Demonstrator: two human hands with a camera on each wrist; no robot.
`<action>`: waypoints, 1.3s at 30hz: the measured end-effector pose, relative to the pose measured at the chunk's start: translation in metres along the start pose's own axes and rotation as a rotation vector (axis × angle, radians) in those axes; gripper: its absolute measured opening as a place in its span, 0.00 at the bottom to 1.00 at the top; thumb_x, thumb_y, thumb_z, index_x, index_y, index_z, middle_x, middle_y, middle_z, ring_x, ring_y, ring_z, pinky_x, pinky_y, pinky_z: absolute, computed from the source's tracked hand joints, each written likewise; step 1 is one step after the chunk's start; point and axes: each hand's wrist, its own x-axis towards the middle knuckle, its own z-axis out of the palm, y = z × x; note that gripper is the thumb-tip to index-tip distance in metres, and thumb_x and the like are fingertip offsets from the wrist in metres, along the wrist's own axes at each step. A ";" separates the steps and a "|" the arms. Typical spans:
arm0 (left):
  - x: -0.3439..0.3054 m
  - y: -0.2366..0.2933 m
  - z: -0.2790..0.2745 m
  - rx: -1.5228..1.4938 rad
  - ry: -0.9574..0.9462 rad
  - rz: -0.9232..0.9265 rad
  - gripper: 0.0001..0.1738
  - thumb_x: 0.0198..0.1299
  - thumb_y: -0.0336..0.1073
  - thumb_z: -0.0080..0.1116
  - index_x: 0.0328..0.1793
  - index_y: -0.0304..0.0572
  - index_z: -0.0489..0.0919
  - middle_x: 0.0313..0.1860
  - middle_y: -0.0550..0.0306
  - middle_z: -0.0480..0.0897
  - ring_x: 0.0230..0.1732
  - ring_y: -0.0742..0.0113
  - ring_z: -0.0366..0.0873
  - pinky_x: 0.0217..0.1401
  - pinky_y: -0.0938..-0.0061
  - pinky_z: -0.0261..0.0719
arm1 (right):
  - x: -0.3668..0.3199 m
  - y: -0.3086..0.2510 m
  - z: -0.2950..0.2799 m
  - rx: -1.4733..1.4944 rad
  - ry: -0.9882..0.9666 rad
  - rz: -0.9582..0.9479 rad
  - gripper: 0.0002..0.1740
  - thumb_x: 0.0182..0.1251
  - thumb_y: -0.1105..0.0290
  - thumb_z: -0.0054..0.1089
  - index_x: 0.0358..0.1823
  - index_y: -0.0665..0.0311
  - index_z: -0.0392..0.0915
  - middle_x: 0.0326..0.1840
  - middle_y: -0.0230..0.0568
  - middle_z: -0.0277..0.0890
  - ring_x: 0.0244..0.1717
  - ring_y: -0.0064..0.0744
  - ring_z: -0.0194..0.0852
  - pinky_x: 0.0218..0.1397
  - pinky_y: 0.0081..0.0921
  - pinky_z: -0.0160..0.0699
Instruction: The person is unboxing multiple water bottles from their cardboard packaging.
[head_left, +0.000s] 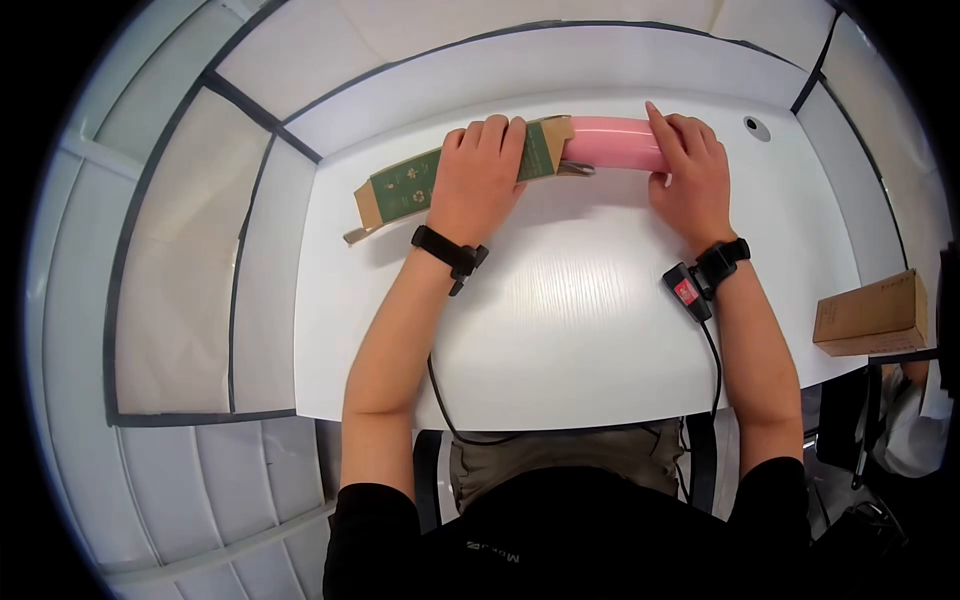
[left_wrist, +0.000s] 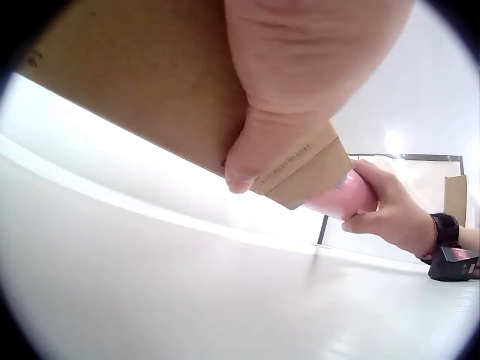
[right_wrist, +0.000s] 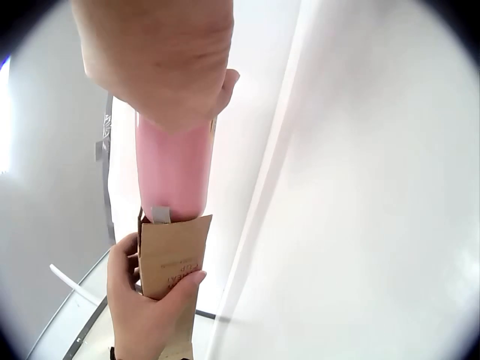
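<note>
A long green and brown cardboard box [head_left: 405, 190] lies across my left hand's grip, tilted, its flaps open at both ends. My left hand [head_left: 478, 180] holds it around the middle, the thumb against the plain brown side [left_wrist: 150, 82] in the left wrist view. Out of the box's right end sticks a smooth pink cylindrical object [head_left: 612, 142]. My right hand [head_left: 695, 180] grips the pink object's outer end, index finger extended. In the right wrist view, the pink object [right_wrist: 174, 169] stands partly inside the box mouth [right_wrist: 174, 240], beside a small grey tab.
A closed brown carton [head_left: 870, 315] stands at the right edge of the white table [head_left: 560, 350]. Upright panels [head_left: 560, 65] enclose the table's back and sides. A round cable hole [head_left: 757, 128] is at the back right. Black cables hang from the wrist cameras.
</note>
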 end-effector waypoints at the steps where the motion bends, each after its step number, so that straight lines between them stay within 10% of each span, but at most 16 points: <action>1: 0.000 0.002 0.001 0.005 -0.014 -0.002 0.38 0.46 0.39 0.77 0.64 0.41 0.73 0.54 0.54 0.77 0.54 0.56 0.77 0.58 0.62 0.74 | -0.001 -0.001 0.000 0.042 -0.006 -0.025 0.39 0.43 0.84 0.61 0.64 0.57 0.76 0.57 0.41 0.76 0.61 0.45 0.74 0.57 0.40 0.75; 13: 0.002 0.011 -0.001 -0.234 0.000 0.153 0.43 0.44 0.38 0.79 0.69 0.41 0.72 0.57 0.50 0.76 0.57 0.50 0.76 0.62 0.57 0.74 | -0.010 -0.026 0.005 0.769 -0.171 0.025 0.36 0.56 0.76 0.74 0.67 0.62 0.68 0.67 0.45 0.68 0.62 0.43 0.73 0.54 0.31 0.83; 23: 0.000 0.009 0.001 -0.270 -0.011 0.150 0.44 0.42 0.38 0.80 0.68 0.41 0.72 0.58 0.50 0.76 0.59 0.50 0.76 0.63 0.58 0.74 | -0.018 -0.024 0.027 1.190 0.006 0.370 0.26 0.64 0.81 0.61 0.64 0.62 0.70 0.70 0.46 0.62 0.69 0.40 0.67 0.61 0.31 0.81; 39: -0.002 0.009 0.000 -0.420 0.008 0.259 0.43 0.42 0.32 0.79 0.68 0.42 0.73 0.58 0.50 0.75 0.57 0.49 0.76 0.62 0.58 0.77 | -0.016 -0.029 0.012 1.428 -0.613 0.594 0.28 0.77 0.70 0.55 0.76 0.57 0.65 0.64 0.43 0.78 0.63 0.34 0.78 0.66 0.33 0.78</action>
